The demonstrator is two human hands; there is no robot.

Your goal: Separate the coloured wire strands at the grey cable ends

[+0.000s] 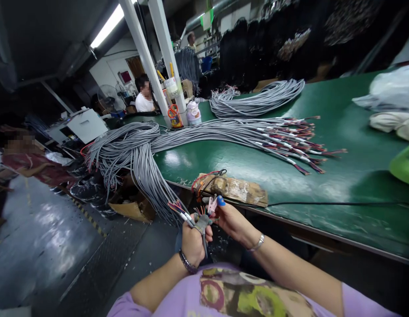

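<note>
My left hand point(192, 243) is closed around grey cables, one of which has a stripped grey end point(202, 223) with fine coloured wires fanned out above the fist. More white-banded cable ends point(184, 215) with red and blue wires stick out to its left. Beside it, my right hand point(236, 223) pinches near a small pink clip-like piece point(211, 205) close to the fanned wires. A blue covering point(221, 200) sits on one of its fingertips. Just beyond both hands, a worn wooden block point(237, 190) with red and black leads lies at the table edge.
Long grey cable bundles point(204, 132) cross the green table point(340, 193) and hang off its left side. A coiled bundle point(260, 99) lies behind. White posts point(165, 53), a purple-lidded jar point(194, 113) and plastic bags point(392, 88) stand around. Other people sit at left and behind.
</note>
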